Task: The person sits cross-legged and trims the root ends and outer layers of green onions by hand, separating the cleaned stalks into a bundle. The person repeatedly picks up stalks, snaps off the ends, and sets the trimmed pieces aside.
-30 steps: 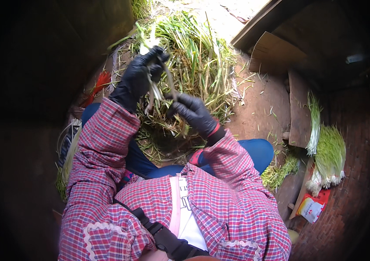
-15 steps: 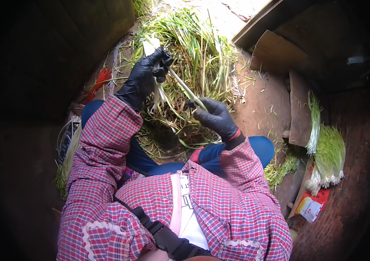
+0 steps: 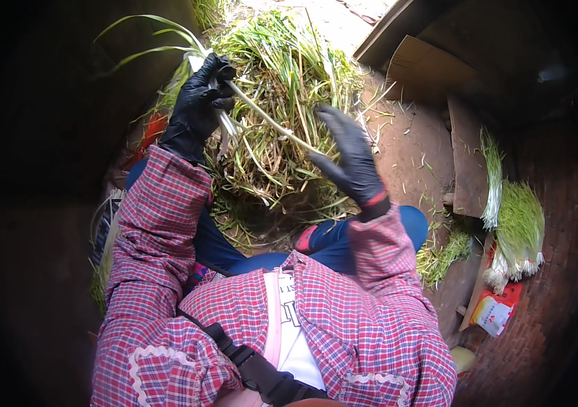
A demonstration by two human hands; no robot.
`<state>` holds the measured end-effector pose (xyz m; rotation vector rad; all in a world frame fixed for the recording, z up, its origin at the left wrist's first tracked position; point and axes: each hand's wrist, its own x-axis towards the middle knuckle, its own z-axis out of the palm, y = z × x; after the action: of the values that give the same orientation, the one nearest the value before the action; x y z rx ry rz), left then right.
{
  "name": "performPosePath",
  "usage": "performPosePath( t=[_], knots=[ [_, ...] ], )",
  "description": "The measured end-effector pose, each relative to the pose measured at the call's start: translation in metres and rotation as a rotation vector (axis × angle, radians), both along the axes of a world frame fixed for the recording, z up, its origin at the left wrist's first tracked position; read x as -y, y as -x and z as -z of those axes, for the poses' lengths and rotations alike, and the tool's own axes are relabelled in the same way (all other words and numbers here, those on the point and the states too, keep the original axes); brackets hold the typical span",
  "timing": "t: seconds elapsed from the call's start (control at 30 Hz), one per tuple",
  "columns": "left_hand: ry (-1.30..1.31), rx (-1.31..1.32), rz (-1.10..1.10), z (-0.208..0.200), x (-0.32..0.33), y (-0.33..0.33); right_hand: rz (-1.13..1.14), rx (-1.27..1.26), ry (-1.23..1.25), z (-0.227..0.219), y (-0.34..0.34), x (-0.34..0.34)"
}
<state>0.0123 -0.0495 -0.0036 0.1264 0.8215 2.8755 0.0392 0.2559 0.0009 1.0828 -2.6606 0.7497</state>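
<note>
My left hand point(image 3: 200, 102), in a black glove, is closed around a few leek-like stalks point(image 3: 229, 123) with pale lower ends. Their green leaves point(image 3: 166, 41) fan out to the upper left. One long whitish stalk point(image 3: 272, 123) slants down from this hand toward my right hand point(image 3: 353, 156). That hand, also black-gloved and slightly blurred, has its thumb and fingers spread apart, the thumb close to the stalk's lower end; whether they touch I cannot tell. Beneath both hands lies a big heap of green and brownish leaf trimmings point(image 3: 289, 68).
To the right lie trimmed bundles of green stalks point(image 3: 519, 227) and a smaller bunch point(image 3: 492, 176) against a board point(image 3: 469, 163). A red and white packet point(image 3: 496, 312) is beside them. Cardboard point(image 3: 428, 71) leans at upper right. Something red point(image 3: 153, 129) lies by my left arm.
My right hand has let go of the stalk and opened, moving slightly right. My left hand has moved left with the stalks, and their leaves now swing out to the upper left.
</note>
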Motion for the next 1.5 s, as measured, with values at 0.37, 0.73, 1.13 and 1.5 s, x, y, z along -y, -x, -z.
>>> performPosePath(
  t=[0.37, 0.73, 1.13, 1.5],
  knots=[
    [0.281, 0.099, -0.190, 0.005, -0.070, -0.007, 0.020, 0.735, 0.541, 0.020, 0.026, 0.088],
    [-0.419, 0.208, -0.289, -0.008, 0.013, 0.023, 0.691, 0.692, -0.181, 0.129, 0.155, -0.008],
    [-0.040, 0.134, -0.356, -0.008, -0.014, 0.033, 0.231, 0.174, -0.196, 0.022, 0.056, 0.043],
    [0.029, 0.167, -0.251, 0.000, -0.073, 0.030, -0.127, 0.657, 1.187, 0.004, 0.056, 0.114]
  ],
)
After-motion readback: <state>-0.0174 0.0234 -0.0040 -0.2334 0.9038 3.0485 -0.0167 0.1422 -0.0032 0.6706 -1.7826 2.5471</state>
